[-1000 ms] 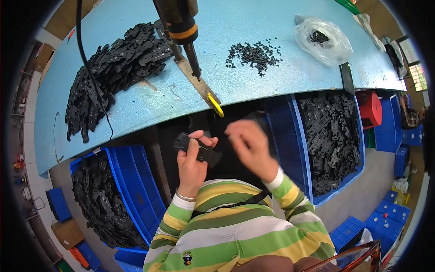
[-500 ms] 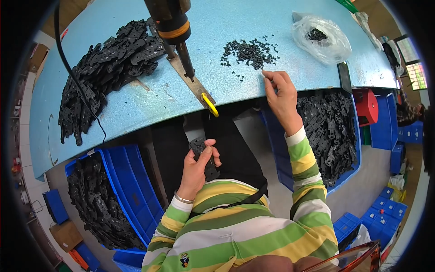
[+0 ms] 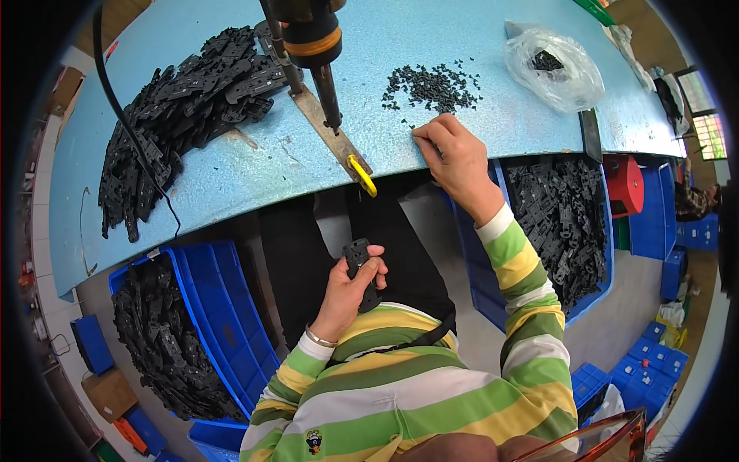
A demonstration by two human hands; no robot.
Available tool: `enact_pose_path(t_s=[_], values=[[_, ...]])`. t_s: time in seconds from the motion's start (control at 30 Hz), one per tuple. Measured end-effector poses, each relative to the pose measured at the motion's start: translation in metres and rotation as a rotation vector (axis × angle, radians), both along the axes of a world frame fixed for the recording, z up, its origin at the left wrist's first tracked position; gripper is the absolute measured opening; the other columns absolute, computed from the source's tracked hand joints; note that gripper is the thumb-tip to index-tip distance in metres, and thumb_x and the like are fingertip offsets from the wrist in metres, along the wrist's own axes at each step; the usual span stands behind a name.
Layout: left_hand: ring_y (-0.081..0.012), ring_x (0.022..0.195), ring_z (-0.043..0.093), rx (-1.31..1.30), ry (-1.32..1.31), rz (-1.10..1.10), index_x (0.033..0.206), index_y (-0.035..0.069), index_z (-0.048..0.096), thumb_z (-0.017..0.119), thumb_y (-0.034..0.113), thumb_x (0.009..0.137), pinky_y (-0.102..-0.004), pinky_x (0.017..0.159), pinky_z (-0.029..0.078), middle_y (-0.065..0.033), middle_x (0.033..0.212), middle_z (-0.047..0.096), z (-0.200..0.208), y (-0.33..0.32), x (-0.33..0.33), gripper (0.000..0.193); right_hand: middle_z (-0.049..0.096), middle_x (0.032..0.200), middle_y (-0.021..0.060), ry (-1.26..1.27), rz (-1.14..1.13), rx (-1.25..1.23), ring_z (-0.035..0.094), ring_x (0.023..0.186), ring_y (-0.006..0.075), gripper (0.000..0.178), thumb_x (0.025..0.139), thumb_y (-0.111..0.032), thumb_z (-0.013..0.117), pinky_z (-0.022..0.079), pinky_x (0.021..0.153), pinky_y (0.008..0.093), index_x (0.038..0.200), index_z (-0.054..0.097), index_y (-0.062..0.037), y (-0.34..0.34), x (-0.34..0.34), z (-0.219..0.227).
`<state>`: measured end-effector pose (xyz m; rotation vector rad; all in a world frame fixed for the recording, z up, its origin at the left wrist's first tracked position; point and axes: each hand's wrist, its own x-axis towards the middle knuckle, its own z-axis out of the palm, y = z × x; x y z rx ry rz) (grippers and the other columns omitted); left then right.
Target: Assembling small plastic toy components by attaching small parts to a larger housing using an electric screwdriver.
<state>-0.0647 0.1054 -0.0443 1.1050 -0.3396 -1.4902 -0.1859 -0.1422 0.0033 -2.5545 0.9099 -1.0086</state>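
Observation:
Over my lap, my left hand (image 3: 348,294) is closed round a flat, elongated black plastic part (image 3: 356,252), its long side pointing away from me. My right hand (image 3: 459,160) is at the table's near edge, thumb and forefinger pinched together. Its fingertips touch down beside a few stray small black pieces, just in front of a loose heap of small black plastic pieces (image 3: 435,86). Whatever sits in the pinch is too small to make out. Left of that hand hangs a dark, bit-tipped power driver (image 3: 312,48), above a metal strip (image 3: 329,129) with a yellow loop (image 3: 362,176) at its end.
A big pile of black plastic parts (image 3: 196,104) covers the blue table's (image 3: 254,173) left side; a cable (image 3: 115,108) crosses it. A clear plastic bag (image 3: 566,81) lies at right. Blue bins (image 3: 223,308) of black parts flank my legs. A red object (image 3: 622,185) is right.
My right hand has moved left and a little nearer, its fingers pinching beside the heap. My left hand has shifted right and turned the black part more upright. The view has shifted slightly.

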Motion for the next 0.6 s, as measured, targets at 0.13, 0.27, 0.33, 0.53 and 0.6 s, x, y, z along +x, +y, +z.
enact_pose_path(t_s=[0.13, 0.27, 0.33, 0.53, 0.6], values=[[-0.0122, 0.078, 0.061, 0.003, 0.002, -0.002, 0.12, 0.003, 0.06, 0.058, 0.012, 0.101, -0.0268, 0.071, 0.052, -0.0037, 0.091, 0.063, -0.001, -0.001, 0.0, 0.021, 0.062, 0.084, 0.0059, 0.012, -0.014, -0.037, 0.064, 0.07, 0.027, 0.006, 0.085, -0.009, 0.071, 0.051, 0.059, 0.0362, 0.089, 0.067, -0.0086, -0.002, 0.003, -0.004], [-0.0125, 0.078, 0.061, 0.002, 0.001, 0.004, 0.12, 0.003, 0.06, 0.059, 0.012, 0.1, -0.0268, 0.071, 0.052, -0.0038, 0.09, 0.063, 0.002, -0.003, 0.0, 0.022, 0.061, 0.083, 0.0062, -0.047, -0.031, 0.018, 0.064, 0.071, 0.0279, 0.007, 0.084, -0.01, 0.071, 0.051, 0.059, 0.0376, 0.088, 0.066, -0.0086, 0.0, 0.0, -0.005], [-0.011, 0.076, 0.061, 0.013, -0.005, 0.01, 0.119, 0.003, 0.061, 0.059, 0.011, 0.1, -0.0255, 0.072, 0.052, -0.0024, 0.089, 0.063, 0.007, -0.004, 0.001, 0.021, 0.061, 0.083, 0.0064, -0.079, -0.039, 0.055, 0.064, 0.072, 0.0278, 0.007, 0.084, -0.009, 0.071, 0.051, 0.058, 0.0376, 0.088, 0.066, -0.0084, 0.0, -0.001, -0.006], [-0.0104, 0.076, 0.061, 0.027, -0.018, 0.035, 0.118, 0.003, 0.062, 0.059, 0.011, 0.101, -0.0251, 0.072, 0.051, -0.0018, 0.089, 0.063, 0.002, -0.007, 0.002, 0.019, 0.062, 0.082, 0.0061, -0.08, -0.053, -0.058, 0.064, 0.07, 0.0263, 0.005, 0.084, -0.009, 0.072, 0.05, 0.058, 0.0359, 0.086, 0.068, -0.009, -0.003, -0.007, -0.004], [-0.0105, 0.076, 0.061, 0.016, -0.006, 0.037, 0.117, 0.003, 0.062, 0.059, 0.011, 0.101, -0.0254, 0.071, 0.052, -0.0019, 0.089, 0.063, 0.0, -0.007, 0.002, 0.019, 0.062, 0.082, 0.006, -0.087, -0.025, -0.02, 0.064, 0.069, 0.026, 0.005, 0.084, -0.009, 0.072, 0.05, 0.058, 0.0358, 0.086, 0.068, -0.0092, -0.002, -0.01, -0.005]])
